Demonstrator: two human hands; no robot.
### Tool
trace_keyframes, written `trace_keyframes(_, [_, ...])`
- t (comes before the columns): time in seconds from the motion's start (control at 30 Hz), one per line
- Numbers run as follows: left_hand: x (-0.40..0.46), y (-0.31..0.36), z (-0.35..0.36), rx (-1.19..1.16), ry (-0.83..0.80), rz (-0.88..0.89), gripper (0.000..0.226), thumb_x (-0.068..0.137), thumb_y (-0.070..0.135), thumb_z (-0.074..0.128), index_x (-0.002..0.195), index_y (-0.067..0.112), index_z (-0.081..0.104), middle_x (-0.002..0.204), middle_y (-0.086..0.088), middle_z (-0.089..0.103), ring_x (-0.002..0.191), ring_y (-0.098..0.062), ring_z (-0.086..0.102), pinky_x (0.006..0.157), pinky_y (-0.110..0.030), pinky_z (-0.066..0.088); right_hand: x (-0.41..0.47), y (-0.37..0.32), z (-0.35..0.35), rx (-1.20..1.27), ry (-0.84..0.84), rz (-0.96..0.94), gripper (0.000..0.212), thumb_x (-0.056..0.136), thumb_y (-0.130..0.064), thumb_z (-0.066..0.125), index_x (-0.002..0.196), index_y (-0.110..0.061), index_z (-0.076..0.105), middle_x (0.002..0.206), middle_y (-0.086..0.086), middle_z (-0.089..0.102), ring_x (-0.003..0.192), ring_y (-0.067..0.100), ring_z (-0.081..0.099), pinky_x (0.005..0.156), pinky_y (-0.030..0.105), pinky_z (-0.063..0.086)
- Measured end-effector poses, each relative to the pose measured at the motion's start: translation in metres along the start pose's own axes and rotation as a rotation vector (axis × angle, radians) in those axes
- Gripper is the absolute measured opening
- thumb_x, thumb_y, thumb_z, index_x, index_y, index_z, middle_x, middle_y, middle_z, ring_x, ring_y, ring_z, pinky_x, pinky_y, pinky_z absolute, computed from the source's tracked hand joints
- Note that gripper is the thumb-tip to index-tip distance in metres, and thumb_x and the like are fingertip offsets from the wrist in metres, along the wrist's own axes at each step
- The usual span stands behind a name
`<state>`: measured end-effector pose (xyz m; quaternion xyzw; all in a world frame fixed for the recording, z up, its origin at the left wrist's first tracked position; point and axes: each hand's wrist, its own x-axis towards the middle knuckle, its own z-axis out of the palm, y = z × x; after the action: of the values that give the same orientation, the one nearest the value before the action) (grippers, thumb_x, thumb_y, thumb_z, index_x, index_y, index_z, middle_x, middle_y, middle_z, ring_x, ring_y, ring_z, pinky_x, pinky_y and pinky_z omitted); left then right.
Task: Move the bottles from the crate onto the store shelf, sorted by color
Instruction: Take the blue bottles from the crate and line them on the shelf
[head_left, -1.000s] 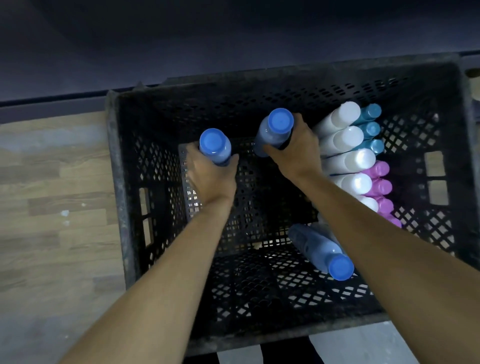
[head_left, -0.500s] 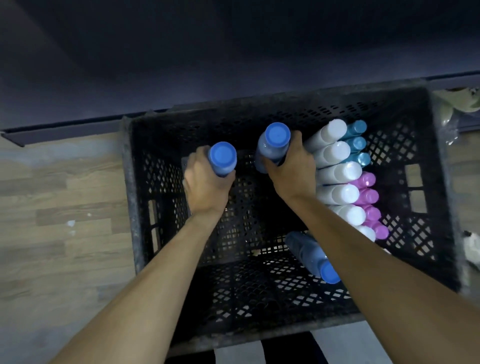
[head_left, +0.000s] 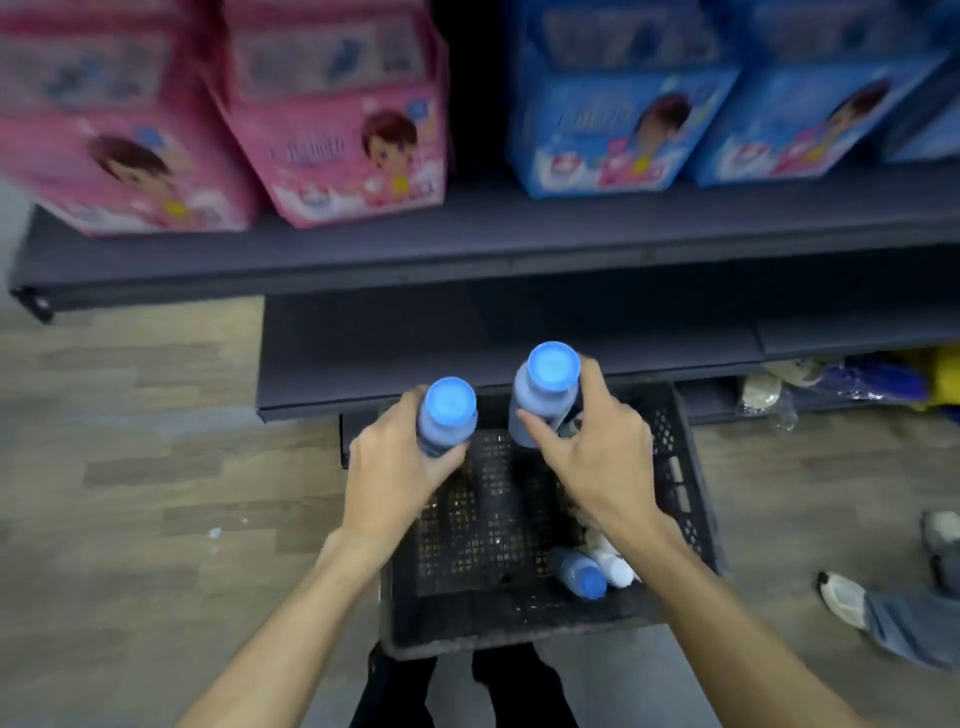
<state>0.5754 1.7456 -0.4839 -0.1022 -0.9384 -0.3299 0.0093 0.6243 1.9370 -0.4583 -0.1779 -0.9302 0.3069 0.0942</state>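
My left hand (head_left: 395, 478) grips a blue-capped blue bottle (head_left: 448, 415) upright, held above the far left part of the black crate (head_left: 685, 499). In my right hand (head_left: 592, 457) is a second blue bottle (head_left: 545, 389), also upright and lifted a little higher over the crate's far side. One more blue bottle (head_left: 579, 571) lies on the crate floor at the near right, with a white bottle (head_left: 615, 566) beside it. My right arm hides the other bottles in the crate. A dark bare shelf board (head_left: 467, 358) lies just beyond the crate.
The upper shelf (head_left: 467, 249) carries pink boxes (head_left: 332, 130) on the left and blue boxes (head_left: 623, 114) on the right. Bagged goods (head_left: 852, 379) lie on the low shelf at right. Another person's shoe and trouser leg (head_left: 883, 608) stand on the wooden floor, right of the crate.
Both hands have lifted their blue bottles up out of the crate. The view has risen and pulled back, so the shelves and boxes have come into sight.
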Motion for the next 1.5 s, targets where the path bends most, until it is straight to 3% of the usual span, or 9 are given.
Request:
trace_keyframes(0.13, [0.014, 0.041, -0.077, 0.066, 0.03, 0.166, 0.062, 0.062, 0.042, 0.079, 0.118, 0.02, 0.062, 0.084, 0.003, 0.07, 0.074, -0.025, 0.067, 0.063, -0.035, 0.053, 0.004, -0.059, -0.064, -0.007, 0.097, -0.111, 0.053, 0.076, -0.047, 0.075, 0.119, -0.029, 0.05, 0.054, -0.021, 0.036, 0.053, 0.011, 0.041, 0.052, 0.027, 0.036])
trace_keyframes(0.27, [0.028, 0.08, -0.148, 0.101, 0.186, 0.312, 0.064, 0.062, 0.058, 0.058, 0.112, 0.019, 0.065, 0.068, 0.005, 0.063, 0.059, -0.022, 0.062, 0.051, -0.03, 0.049, 0.01, -0.111, -0.123, -0.048, 0.154, -0.19, 0.055, 0.074, -0.054, 0.072, 0.117, -0.029, 0.049, 0.057, -0.013, 0.043, 0.055, 0.022, 0.054, 0.054, 0.034, 0.047])
trace_keyframes(0.4, [0.039, 0.116, -0.211, 0.124, 0.347, 0.443, 0.062, 0.064, 0.06, 0.059, 0.109, 0.019, 0.068, 0.064, 0.004, 0.063, 0.054, -0.021, 0.06, 0.048, -0.029, 0.047, 0.016, -0.159, -0.176, -0.095, 0.258, -0.285, 0.058, 0.072, -0.063, 0.069, 0.116, -0.033, 0.046, 0.068, -0.012, 0.062, 0.061, 0.019, 0.06, 0.055, 0.031, 0.042])
trace_keyframes(0.53, [0.05, 0.155, -0.268, 0.182, 0.515, 0.489, 0.068, 0.063, 0.063, 0.062, 0.119, 0.025, 0.066, 0.064, 0.005, 0.063, 0.054, -0.021, 0.061, 0.046, -0.029, 0.047, 0.025, -0.207, -0.226, -0.088, 0.345, -0.367, 0.057, 0.07, -0.068, 0.065, 0.11, -0.033, 0.046, 0.062, -0.009, 0.062, 0.062, 0.019, 0.063, 0.06, 0.035, 0.051])
trace_keyframes(0.7, [0.058, 0.204, -0.334, 0.164, 0.685, 0.518, 0.068, 0.065, 0.074, 0.057, 0.117, 0.03, 0.064, 0.068, 0.004, 0.068, 0.062, -0.024, 0.066, 0.052, -0.03, 0.047, 0.04, -0.267, -0.281, -0.032, 0.409, -0.472, 0.063, 0.063, -0.074, 0.061, 0.111, -0.034, 0.051, 0.076, -0.011, 0.069, 0.074, 0.018, 0.069, 0.07, 0.038, 0.055])
trace_keyframes(0.87, [0.067, 0.241, -0.391, 0.003, 0.787, 0.598, 0.066, 0.067, 0.067, 0.067, 0.119, 0.028, 0.061, 0.079, 0.005, 0.072, 0.071, -0.019, 0.069, 0.063, -0.038, 0.056, 0.061, -0.323, -0.337, 0.05, 0.473, -0.555, 0.059, 0.061, -0.07, 0.063, 0.106, -0.032, 0.056, 0.084, -0.012, 0.07, 0.078, 0.017, 0.069, 0.076, 0.039, 0.055])
trace_keyframes(1.1, [0.097, 0.262, -0.444, -0.045, 0.858, 0.513, 0.072, 0.067, 0.066, 0.072, 0.127, 0.028, 0.06, 0.093, 0.005, 0.073, 0.08, -0.018, 0.07, 0.075, -0.038, 0.056, 0.106, -0.38, -0.369, 0.112, 0.443, -0.549, 0.064, 0.062, -0.068, 0.067, 0.11, -0.025, 0.061, 0.089, -0.011, 0.069, 0.087, 0.018, 0.067, 0.08, 0.041, 0.056])
trace_keyframes(1.23, [0.12, 0.261, -0.454, 0.028, 0.859, 0.431, 0.072, 0.071, 0.059, 0.074, 0.132, 0.023, 0.058, 0.099, -0.001, 0.074, 0.091, -0.026, 0.069, 0.081, -0.04, 0.054, 0.133, -0.403, -0.358, 0.049, 0.406, -0.515, 0.074, 0.064, -0.067, 0.066, 0.124, -0.025, 0.057, 0.105, -0.006, 0.068, 0.099, 0.021, 0.064, 0.085, 0.039, 0.054])
trace_keyframes(1.5, [0.169, 0.246, -0.468, 0.014, 0.823, 0.353, 0.073, 0.07, 0.057, 0.075, 0.131, 0.019, 0.059, 0.104, -0.006, 0.073, 0.095, -0.032, 0.067, 0.085, -0.046, 0.052, 0.181, -0.439, -0.327, -0.04, 0.37, -0.448, 0.071, 0.071, -0.059, 0.064, 0.13, -0.022, 0.052, 0.104, -0.002, 0.067, 0.099, 0.025, 0.062, 0.073, 0.031, 0.045])
